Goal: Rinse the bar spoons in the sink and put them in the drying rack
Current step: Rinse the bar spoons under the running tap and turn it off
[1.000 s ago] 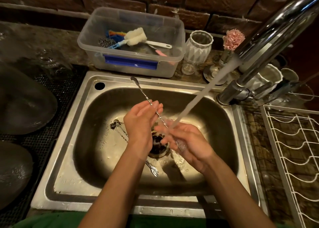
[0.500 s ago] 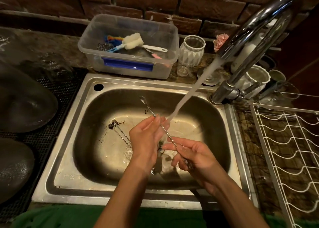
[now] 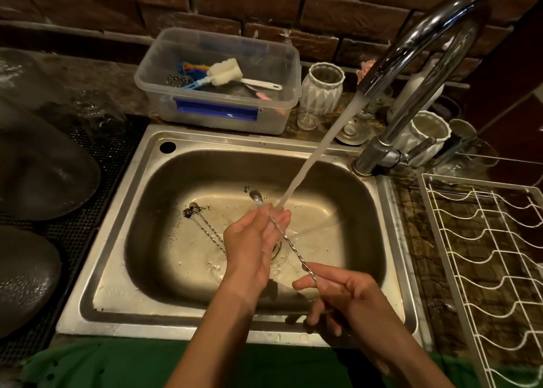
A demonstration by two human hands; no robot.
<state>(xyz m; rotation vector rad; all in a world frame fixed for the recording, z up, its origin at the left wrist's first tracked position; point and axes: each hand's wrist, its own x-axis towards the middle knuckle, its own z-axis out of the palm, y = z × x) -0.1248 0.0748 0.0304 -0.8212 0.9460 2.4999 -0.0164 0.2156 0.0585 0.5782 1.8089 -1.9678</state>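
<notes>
txt: none legible | sink rim stamp: too faint to read

A clear plastic tub sits on the worktop behind the basin, holding a sponge brush and steel wool. A white ribbed vase stands just beside the tub. A brick wall backs the worktop.
</notes>
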